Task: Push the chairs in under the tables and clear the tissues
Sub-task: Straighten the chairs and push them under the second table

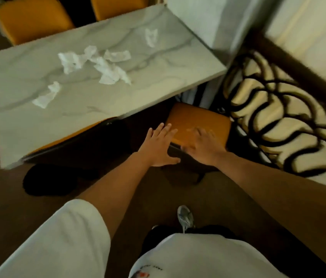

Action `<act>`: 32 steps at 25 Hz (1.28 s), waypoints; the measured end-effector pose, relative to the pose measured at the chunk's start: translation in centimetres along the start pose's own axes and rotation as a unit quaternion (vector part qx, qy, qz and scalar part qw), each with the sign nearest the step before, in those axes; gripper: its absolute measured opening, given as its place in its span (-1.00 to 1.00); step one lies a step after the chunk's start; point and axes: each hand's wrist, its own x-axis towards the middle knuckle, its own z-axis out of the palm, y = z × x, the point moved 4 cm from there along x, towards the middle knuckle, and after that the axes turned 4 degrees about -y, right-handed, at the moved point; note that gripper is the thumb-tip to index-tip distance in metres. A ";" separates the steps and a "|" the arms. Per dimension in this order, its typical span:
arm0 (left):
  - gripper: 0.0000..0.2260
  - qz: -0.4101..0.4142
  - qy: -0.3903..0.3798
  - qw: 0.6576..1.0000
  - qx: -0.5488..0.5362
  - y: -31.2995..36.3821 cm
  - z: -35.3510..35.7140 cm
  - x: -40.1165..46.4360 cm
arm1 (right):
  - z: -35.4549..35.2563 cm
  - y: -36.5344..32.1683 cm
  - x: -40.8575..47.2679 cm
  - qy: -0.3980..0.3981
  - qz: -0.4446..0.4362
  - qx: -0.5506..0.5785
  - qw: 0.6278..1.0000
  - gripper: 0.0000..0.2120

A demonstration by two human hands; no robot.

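Two hands reach forward over an orange chair [196, 125] that stands just off the near right corner of the marble table [28, 125], its seat partly tucked beneath the table's near edge. The left hand [161, 146] has straight, spread fingers; its fingertips lie at the seat's left edge and its thumb points toward the dark back rim of the chair. The right hand [202, 145] also lies flat with relaxed, spread fingers over the near part of the seat; blur leaves it unclear whether either palm presses the cushion, and neither hand grasps anything. A second orange chair [78, 133] shows as a sliver under the table's near edge, left of the hands, and two more orange chairs [32, 19] stand at the far edge. Crumpled white tissues [106, 67] lie scattered on the tabletop, well apart from both hands: a cluster near the middle, one piece [47, 96] toward the near left side and one [151, 37] toward the far right corner. White sleeves, a white shirt with a small blurred print that cannot be read, and a grey shoe [186, 216] fill the lower view.
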 end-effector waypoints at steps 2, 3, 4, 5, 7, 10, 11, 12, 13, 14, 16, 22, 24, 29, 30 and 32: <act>-0.10 0.033 -0.041 0.997 0.062 1.7 0.7 1.8 | 1.5 3.3 -3.0 -0.060 0.065 -0.013 0.996 -0.17; -0.14 0.038 -0.062 0.995 0.073 2.4 1.0 2.4 | 2.6 5.0 -4.4 -0.089 0.091 -0.012 0.992 -0.17; -0.20 0.034 -0.073 0.994 0.077 3.0 1.3 2.7 | 3.6 6.6 -5.6 -0.106 0.108 -0.003 0.989 -0.21; -0.24 0.025 -0.074 0.993 0.083 3.2 1.3 3.0 | 4.3 7.8 -6.5 -0.105 0.116 0.010 0.988 -0.23; -0.32 0.013 -0.070 0.991 0.113 3.4 1.0 3.6 | 4.8 8.5 -7.0 -0.085 0.108 0.012 0.990 -0.24; -0.46 0.008 -0.114 0.985 0.133 3.5 0.1 5.2 | 4.3 7.9 -5.3 -0.084 0.105 0.014 0.991 -0.40; -0.48 0.005 -0.132 0.981 0.140 3.4 -0.1 5.7 | 4.4 7.8 -4.5 -0.092 0.105 0.015 0.990 -0.43; -0.47 0.005 -0.152 0.977 0.151 3.1 0.0 6.2 | 4.4 7.5 -3.8 -0.104 0.103 0.015 0.989 -0.44; -0.43 0.009 -0.168 0.972 0.165 3.0 0.1 6.6 | 4.5 7.3 -3.1 -0.110 0.095 0.008 0.989 -0.44; -0.36 0.018 -0.179 0.967 0.181 2.9 0.4 7.0 | 4.7 7.3 -2.5 -0.107 0.081 -0.006 0.991 -0.43; -0.21 0.048 -0.189 0.959 0.207 2.8 1.3 7.5 | 5.2 7.6 -2.0 -0.105 0.044 -0.028 0.993 -0.40; -0.35 0.039 -0.187 0.972 0.136 1.9 1.8 8.3 | 5.2 8.4 -0.6 -0.138 -0.037 0.023 0.989 -0.51; -0.35 0.014 -0.193 0.973 0.129 2.0 1.9 8.1 | 5.4 8.4 -0.7 -0.126 -0.049 0.024 0.991 -0.59; -0.32 -0.005 -0.196 0.973 0.125 2.3 1.6 8.0 | 5.3 8.2 -0.8 -0.091 -0.069 0.027 0.993 -0.74; -0.32 -0.011 -0.197 0.972 0.127 2.2 1.7 7.8 | 5.4 8.2 -0.8 -0.089 -0.071 0.028 0.993 -0.74; -0.33 -0.018 -0.197 0.972 0.123 2.3 1.5 7.7 | 5.3 8.1 -0.8 -0.084 -0.073 0.027 0.993 -0.72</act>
